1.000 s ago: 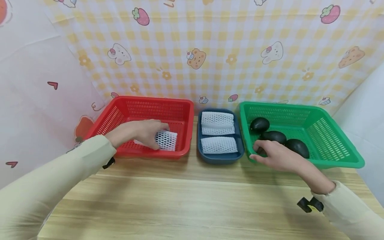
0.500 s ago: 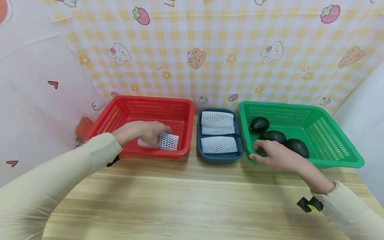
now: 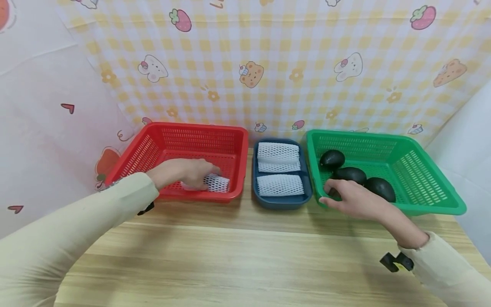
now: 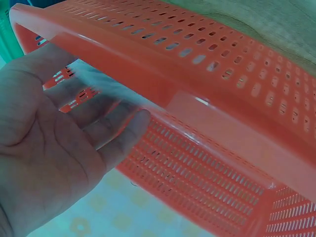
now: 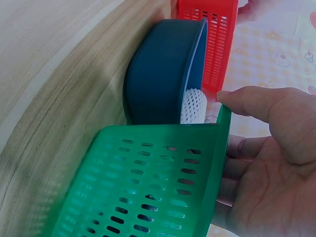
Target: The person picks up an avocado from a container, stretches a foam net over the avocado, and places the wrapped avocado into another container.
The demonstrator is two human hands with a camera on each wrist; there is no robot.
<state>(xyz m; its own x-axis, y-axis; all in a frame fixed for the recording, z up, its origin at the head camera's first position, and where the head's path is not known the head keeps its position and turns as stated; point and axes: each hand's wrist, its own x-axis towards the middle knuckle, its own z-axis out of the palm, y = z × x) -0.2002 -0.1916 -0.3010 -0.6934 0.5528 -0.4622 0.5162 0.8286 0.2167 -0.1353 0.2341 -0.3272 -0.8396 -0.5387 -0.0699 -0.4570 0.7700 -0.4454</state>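
In the head view my left hand reaches into the red basket and holds a white foam net sleeve between thumb and fingers. The basket's rim hides the thumb in the left wrist view, where the fingers lie loosely bent beside the sleeve. My right hand hangs at the near left corner of the green basket, fingers relaxed and slightly bent. Its thumb lies at the green rim in the right wrist view. Beside that hand lie several dark avocados.
Between the baskets stands a blue divided tray. One white foam net sleeve lies in its far compartment, another sleeve in the near one. All stand on a wooden table against a checked cloth.
My left hand has moved slightly right and down, its fingers closer together, and the foam net sleeve has shifted right with it and looks flatter. The right hand has stayed still.
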